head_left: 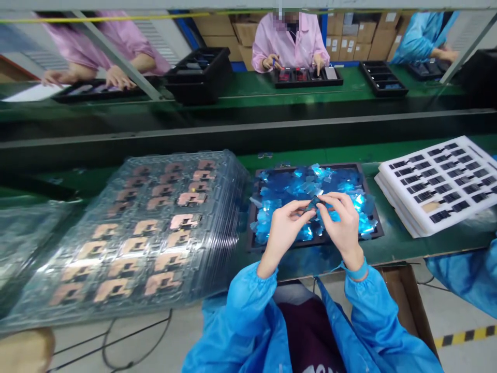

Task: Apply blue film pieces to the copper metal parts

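Note:
My left hand (284, 228) and my right hand (341, 220) meet over a black tray (373, 217) heaped with several blue film scraps (295, 184). Both pinch one small dark part (313, 203) between thumb and fingertips, held just above the scraps. Blue sleeves cover my arms, and a blue band (357, 270) sits on my right wrist.
A stack of clear blister trays (155, 228) with copper-coloured parts lies to the left. White trays (438, 181) of small dark parts lie to the right. Beyond the green conveyor belt (233, 111), people in pink and blue coats work over black trays (306, 76). A cardboard box (404, 295) stands by my right knee.

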`<state>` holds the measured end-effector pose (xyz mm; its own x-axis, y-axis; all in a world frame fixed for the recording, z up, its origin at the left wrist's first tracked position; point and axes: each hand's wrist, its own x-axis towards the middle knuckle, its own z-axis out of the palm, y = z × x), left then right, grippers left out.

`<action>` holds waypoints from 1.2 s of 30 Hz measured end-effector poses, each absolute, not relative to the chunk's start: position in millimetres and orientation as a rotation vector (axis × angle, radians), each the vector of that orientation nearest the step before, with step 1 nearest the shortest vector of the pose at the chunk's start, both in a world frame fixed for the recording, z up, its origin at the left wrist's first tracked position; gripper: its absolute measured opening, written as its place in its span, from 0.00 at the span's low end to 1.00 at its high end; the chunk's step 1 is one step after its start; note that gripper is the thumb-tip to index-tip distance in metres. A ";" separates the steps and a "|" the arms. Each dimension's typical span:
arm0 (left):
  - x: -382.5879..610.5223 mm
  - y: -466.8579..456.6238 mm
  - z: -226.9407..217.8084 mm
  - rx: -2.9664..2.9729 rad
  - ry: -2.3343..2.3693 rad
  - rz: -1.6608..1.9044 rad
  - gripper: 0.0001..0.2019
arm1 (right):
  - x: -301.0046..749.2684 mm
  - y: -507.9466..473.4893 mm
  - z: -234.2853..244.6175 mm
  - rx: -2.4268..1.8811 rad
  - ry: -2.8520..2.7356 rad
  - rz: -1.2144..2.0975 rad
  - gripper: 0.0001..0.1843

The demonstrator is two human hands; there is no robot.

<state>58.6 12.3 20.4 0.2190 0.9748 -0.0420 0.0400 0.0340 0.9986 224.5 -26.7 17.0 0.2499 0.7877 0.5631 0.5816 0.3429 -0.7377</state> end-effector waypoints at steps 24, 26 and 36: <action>21.2 21.5 5.6 0.484 0.901 1.141 0.16 | 212.0 -51.1 11.1 -1.080 -1.798 0.035 0.11; 17.6 17.3 10.1 0.506 0.951 1.244 0.16 | 209.6 -48.4 8.3 -1.167 -1.585 -0.008 0.07; -88.7 -16.1 103.2 1.338 1.460 1.229 0.14 | 231.3 22.9 -43.3 -1.800 -1.589 0.020 0.20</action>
<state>-88.7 -16.1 103.2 -0.1320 0.9896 0.0573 0.2252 -0.0264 0.9740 231.3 22.9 -43.3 0.2384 0.8679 0.4357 0.8569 0.0231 -0.5149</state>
